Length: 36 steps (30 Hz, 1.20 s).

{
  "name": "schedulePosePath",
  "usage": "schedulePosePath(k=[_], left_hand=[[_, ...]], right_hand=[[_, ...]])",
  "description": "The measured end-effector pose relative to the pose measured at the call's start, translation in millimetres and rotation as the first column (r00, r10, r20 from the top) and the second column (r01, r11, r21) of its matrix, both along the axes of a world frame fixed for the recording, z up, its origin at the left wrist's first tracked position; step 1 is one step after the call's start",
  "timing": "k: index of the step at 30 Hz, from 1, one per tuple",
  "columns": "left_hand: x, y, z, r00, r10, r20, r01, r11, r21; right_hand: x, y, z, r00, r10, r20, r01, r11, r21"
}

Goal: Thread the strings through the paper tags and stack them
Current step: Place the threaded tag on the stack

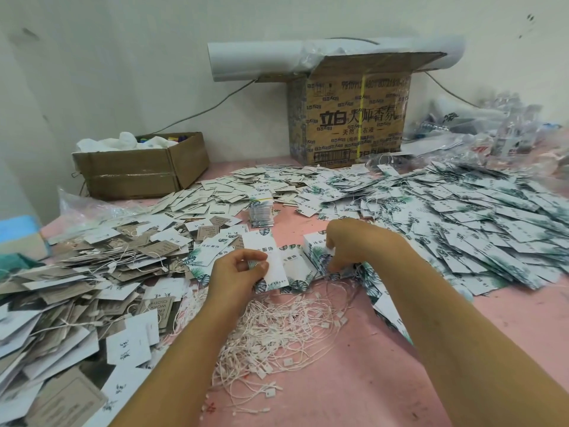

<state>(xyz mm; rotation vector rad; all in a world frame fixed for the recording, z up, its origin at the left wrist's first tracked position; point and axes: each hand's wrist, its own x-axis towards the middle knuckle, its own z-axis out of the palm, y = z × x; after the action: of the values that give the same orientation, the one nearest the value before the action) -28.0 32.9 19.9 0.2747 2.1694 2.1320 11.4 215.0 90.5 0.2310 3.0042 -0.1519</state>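
Left hand [238,271] is pinching a paper tag [265,249]; right hand [354,245] is gripping a tag stack [314,249] beside loose strings [277,331]

A white leaf-printed tag [277,274] is raised at centre. At its 6 o'clock sprawls a tangle of white strings [277,334]; at 3 o'clock a short tag stack [314,246]; at 12 o'clock a banded bundle [261,208].
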Motion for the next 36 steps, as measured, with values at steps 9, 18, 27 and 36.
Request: schedulePosePath(k=[9, 18, 27, 36], left_hand=[[-3, 0, -5, 1.0, -0.008, -0.003, 0.008, 0.999, -0.049], [-4, -1, -6, 1.0, -0.013, 0.01, 0.013, 0.999, -0.039], [-5, -1, -7, 1.0, -0.02, 0.016, 0.021, 0.999, -0.04], [-6, -2, -8, 1.0, -0.03, 0.008, 0.03, 0.998, -0.049]], right_hand=[[0, -3, 0, 1.0, 0.026, -0.011, -0.026, 1.0, -0.006], [-1, -4, 1, 0.998, 0.057, -0.001, -0.057, 0.998, -0.003], [-4, 1, -5, 0.993, 0.032, 0.114, -0.035, 0.999, 0.024], [-6, -9, -5, 0.992, 0.052, 0.116, -0.055, 0.998, 0.027]])
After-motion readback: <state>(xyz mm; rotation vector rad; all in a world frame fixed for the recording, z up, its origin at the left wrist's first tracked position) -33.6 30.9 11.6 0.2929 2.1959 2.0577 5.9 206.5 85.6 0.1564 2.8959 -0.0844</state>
